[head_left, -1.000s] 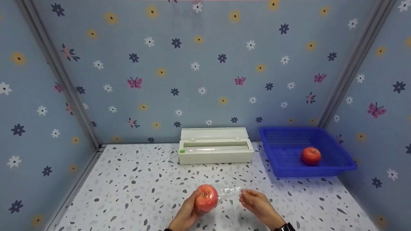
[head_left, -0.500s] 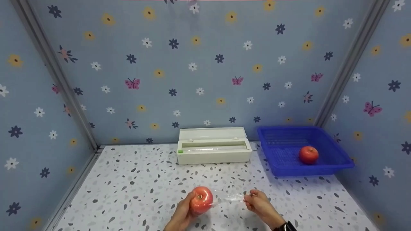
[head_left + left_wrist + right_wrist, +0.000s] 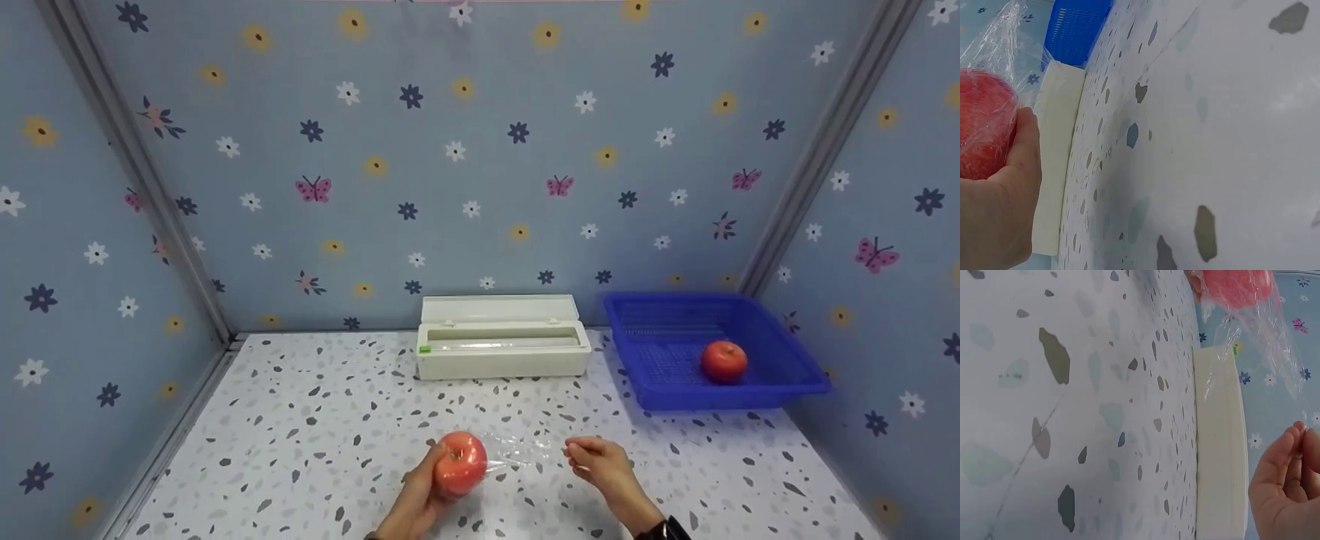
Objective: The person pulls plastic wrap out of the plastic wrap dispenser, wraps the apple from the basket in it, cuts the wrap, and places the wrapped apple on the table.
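My left hand (image 3: 418, 491) grips a red apple (image 3: 460, 463) wrapped in clear cling film (image 3: 517, 450). In the left wrist view the film lies creased over the apple (image 3: 982, 126), its loose part rising above the fingers. The film stretches out from the apple toward my right hand (image 3: 609, 472). Seen from the right wrist, the film (image 3: 1275, 340) narrows to a thin twist that ends at the pinched thumb and fingertips of the right hand (image 3: 1289, 486). The apple's underside is hidden by the left palm.
A white cling film box (image 3: 502, 365) with its lid up and a roll inside stands at the back of the speckled table (image 3: 315, 435). To its right, a blue plastic basket (image 3: 720, 401) holds another red apple (image 3: 724, 361). Flower-patterned walls enclose the table.
The left hand has moved slightly left with the apple. The film between the hands is drawn out longer, while the right hand stays near the same place.
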### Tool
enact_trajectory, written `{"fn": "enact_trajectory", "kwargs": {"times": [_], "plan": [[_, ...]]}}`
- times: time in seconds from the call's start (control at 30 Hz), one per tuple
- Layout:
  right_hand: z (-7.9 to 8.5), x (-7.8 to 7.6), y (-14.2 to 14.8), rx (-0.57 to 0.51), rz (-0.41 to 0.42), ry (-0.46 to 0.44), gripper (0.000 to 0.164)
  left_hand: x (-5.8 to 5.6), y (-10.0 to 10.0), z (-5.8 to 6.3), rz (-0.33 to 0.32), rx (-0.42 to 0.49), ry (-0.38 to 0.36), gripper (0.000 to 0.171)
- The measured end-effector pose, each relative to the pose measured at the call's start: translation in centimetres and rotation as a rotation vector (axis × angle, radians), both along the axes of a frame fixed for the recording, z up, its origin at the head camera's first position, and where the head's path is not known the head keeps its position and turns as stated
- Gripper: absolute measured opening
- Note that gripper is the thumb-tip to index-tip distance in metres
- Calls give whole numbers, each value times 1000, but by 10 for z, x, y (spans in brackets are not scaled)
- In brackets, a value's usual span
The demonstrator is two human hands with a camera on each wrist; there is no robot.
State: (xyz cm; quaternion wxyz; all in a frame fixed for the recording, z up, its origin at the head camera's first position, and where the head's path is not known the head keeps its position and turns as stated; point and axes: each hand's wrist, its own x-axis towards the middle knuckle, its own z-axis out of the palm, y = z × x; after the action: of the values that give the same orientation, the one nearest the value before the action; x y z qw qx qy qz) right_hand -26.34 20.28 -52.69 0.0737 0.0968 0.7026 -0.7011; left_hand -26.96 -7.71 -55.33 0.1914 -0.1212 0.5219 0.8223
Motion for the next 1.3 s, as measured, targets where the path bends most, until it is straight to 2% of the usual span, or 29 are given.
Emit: {"fn": "enact_trajectory", "kwargs": {"times": [0.13,0.23,0.4,0.47,0.57,0.77,0.9,1.13,1.3], "plan": [[1,-1,-8,42,-43,-36,38,0,6,0,-22,46,12,86],[0,-1,-12,58,-56,-81,48,1,9,0,-38,69,6,86],[-2,3,-20,51,18,-136,68,3,15,-1,-68,54,0,83],[-3,4,-22,50,49,-134,66,3,17,-1,-73,58,3,81],[-4,5,-23,34,55,-117,53,3,18,0,-78,62,6,81],[-4,3,-24,-57,-19,-59,35,4,18,0,-93,76,11,77],[-1,0,-26,-79,-26,-47,35,4,18,0,-97,48,15,76],[2,-4,-35,8,-28,-82,36,7,24,3,-102,-44,49,74],[0,-5,-41,-8,-62,-80,40,7,27,8,-86,-26,44,75]]}}
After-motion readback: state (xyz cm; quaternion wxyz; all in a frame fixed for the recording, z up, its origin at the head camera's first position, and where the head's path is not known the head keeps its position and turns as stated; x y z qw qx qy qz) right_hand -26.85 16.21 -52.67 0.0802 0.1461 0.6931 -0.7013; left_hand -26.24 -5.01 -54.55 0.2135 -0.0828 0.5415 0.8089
